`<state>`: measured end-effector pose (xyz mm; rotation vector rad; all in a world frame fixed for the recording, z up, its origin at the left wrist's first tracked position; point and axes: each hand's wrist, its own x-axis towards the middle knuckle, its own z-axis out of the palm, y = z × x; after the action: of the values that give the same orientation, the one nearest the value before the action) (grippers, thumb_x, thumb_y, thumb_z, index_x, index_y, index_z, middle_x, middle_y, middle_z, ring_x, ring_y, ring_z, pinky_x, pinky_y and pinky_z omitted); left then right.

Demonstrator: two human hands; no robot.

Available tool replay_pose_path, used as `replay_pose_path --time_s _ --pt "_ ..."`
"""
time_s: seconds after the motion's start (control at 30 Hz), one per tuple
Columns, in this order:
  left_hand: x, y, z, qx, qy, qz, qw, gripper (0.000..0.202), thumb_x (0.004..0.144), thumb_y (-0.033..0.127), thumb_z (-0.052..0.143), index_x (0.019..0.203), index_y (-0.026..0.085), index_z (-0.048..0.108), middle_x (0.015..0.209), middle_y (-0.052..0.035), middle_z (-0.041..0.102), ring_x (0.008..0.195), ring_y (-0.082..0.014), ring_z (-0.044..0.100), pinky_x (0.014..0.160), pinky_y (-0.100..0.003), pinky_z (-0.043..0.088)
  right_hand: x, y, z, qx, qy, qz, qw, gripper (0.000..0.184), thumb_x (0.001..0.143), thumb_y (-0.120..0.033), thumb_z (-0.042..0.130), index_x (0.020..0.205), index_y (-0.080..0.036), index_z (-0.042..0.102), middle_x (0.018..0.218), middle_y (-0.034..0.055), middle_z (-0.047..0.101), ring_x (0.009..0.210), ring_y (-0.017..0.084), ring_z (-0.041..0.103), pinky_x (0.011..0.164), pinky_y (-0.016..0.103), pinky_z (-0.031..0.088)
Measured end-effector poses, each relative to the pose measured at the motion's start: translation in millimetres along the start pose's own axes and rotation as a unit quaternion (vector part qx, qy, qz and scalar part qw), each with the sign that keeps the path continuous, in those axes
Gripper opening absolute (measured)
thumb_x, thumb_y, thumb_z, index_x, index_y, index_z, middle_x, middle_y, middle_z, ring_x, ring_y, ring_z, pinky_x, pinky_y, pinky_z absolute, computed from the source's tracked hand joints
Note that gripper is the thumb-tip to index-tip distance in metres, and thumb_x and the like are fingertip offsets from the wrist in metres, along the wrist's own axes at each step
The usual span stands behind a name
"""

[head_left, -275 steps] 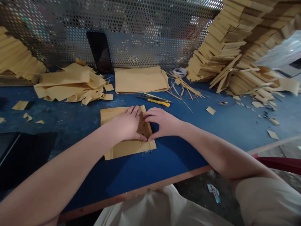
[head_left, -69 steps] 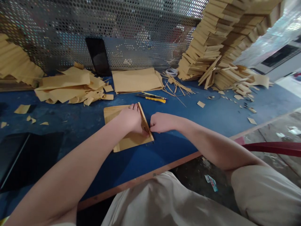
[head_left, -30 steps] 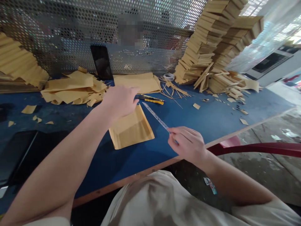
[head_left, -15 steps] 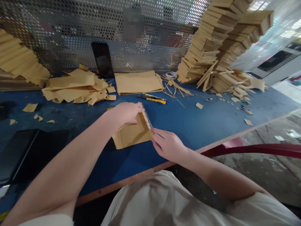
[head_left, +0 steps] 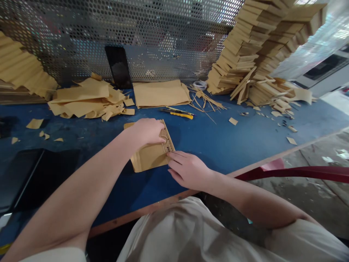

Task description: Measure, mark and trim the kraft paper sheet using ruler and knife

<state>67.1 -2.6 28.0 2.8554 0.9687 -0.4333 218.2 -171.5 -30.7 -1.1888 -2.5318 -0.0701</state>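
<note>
A folded brown paper sheet (head_left: 148,157) lies on the blue table (head_left: 234,142) in front of me. A clear plastic ruler (head_left: 167,140) rests along the sheet's right edge. My left hand (head_left: 148,131) presses on the far part of the sheet, its thumb on the ruler. My right hand (head_left: 187,169) lies at the sheet's near right corner, fingers stretched out with the tips on the near end of the ruler.
A yellow utility knife (head_left: 178,114) and a flat stack of brown sheets (head_left: 160,93) lie behind. Paper offcuts (head_left: 84,98) are piled at the left; tall stacks of folded paper (head_left: 261,47) lean at the right. A dark phone (head_left: 118,67) stands against the perforated metal screen.
My right hand, which held the ruler lifted off to the right a second ago, has brought it back onto the sheet's right edge. My left hand came down onto the sheet and ruler.
</note>
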Motion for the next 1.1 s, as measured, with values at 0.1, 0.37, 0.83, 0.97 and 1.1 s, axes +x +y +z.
replay_pose_path --time_s 0.1,0.37,0.83,0.97,1.1 --pt "1 -1 3.4 0.001 0.012 0.004 1.000 0.054 0.083 0.058 0.064 0.123 0.022 0.068 0.142 -0.0134 0.064 0.106 -0.0328 0.070 0.082 -0.040 0.055 2 4 -5 0.011 -0.024 -0.006 1.000 0.019 0.098 -0.018 0.052 0.101 -0.011 0.070 0.118 0.0209 0.072 0.110 0.029 0.069 0.098 0.045 0.059" --pt "0 0 -0.8 -0.006 0.004 -0.039 0.999 0.069 0.076 0.062 0.072 0.130 0.022 0.059 0.115 -0.0152 0.075 0.104 -0.0344 0.071 0.080 -0.037 0.054 19 29 -31 0.098 -0.093 0.045 0.990 0.016 0.098 -0.022 0.053 0.098 -0.019 0.069 0.100 0.0073 0.075 0.092 0.020 0.070 0.081 0.030 0.053" --pt "1 2 -2.0 -0.015 -0.022 -0.039 0.999 0.068 0.081 0.069 0.063 0.135 0.027 0.068 0.141 -0.0120 0.066 0.117 -0.0382 0.067 0.088 -0.044 0.055 61 162 4 -0.100 -0.057 0.240 0.964 0.032 0.093 -0.019 0.051 0.120 -0.009 0.065 0.124 0.0204 0.068 0.117 0.035 0.058 0.102 0.047 0.043" --pt "2 4 -0.1 -0.003 -0.014 -0.043 0.999 0.079 0.076 0.076 0.066 0.134 0.023 0.069 0.139 -0.0147 0.067 0.115 -0.0391 0.067 0.089 -0.045 0.054 55 156 1 -0.084 -0.042 0.258 0.962 0.024 0.091 -0.020 0.054 0.112 -0.013 0.063 0.110 0.0175 0.068 0.104 0.032 0.060 0.093 0.042 0.045" --pt "4 7 3.1 0.004 -0.006 -0.043 0.999 0.088 0.071 0.083 0.065 0.133 0.020 0.069 0.135 -0.0165 0.068 0.106 -0.0384 0.069 0.085 -0.045 0.055 50 153 1 -0.020 -0.020 0.282 0.959 0.023 0.088 -0.015 0.057 0.111 -0.016 0.059 0.107 0.0144 0.068 0.100 0.028 0.062 0.089 0.038 0.047"
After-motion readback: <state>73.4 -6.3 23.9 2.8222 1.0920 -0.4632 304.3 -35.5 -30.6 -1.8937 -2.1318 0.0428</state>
